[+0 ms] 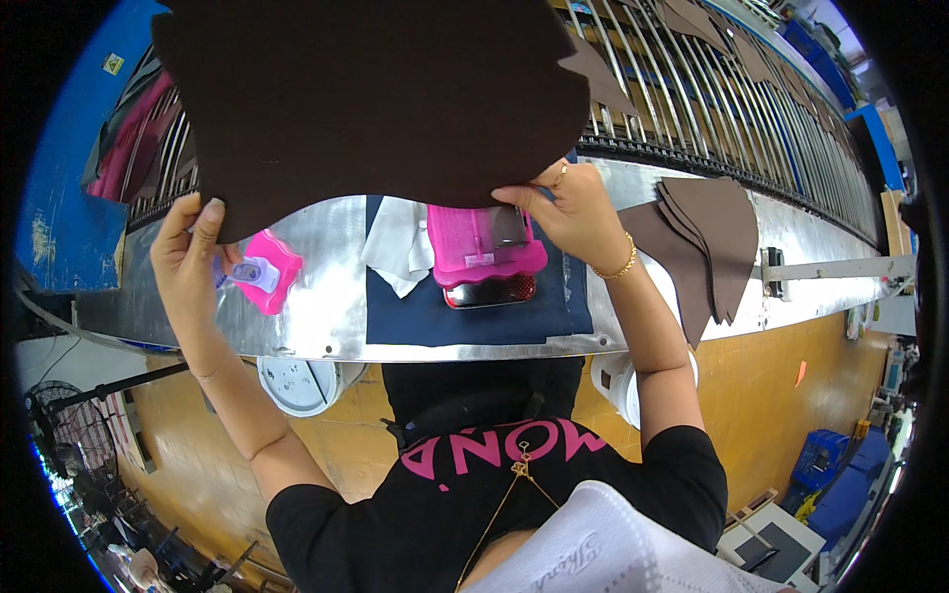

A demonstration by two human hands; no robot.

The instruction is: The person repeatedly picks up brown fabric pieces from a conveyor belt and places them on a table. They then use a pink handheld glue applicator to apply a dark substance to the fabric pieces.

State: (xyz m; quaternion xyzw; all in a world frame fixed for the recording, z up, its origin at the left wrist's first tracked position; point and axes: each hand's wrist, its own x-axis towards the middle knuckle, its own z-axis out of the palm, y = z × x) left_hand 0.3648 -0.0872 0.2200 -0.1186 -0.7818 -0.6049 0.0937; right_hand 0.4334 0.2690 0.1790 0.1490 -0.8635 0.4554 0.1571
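A large dark brown sheet of leather or fabric [386,99] with a curved, cut outline is held up in front of me. My left hand [188,237] pinches its lower left corner between thumb and fingers. At the lower right edge, my right hand [568,203] grips it with the thumb on the near side. Just beside the left fingers is a small clear purple object [252,272], over a pink plastic piece [282,267]; whether the hand touches it I cannot tell. Below the sheet sits a pink plastic box [474,247], partly covered by it.
The metal table [326,267] carries a dark blue cloth [415,316], a white cloth [398,242] and a red-black case [489,293]. Stacked brown cut pieces [707,237] lie right. Behind runs a rack of metal bars [682,89]. White buckets [306,383] stand under the table.
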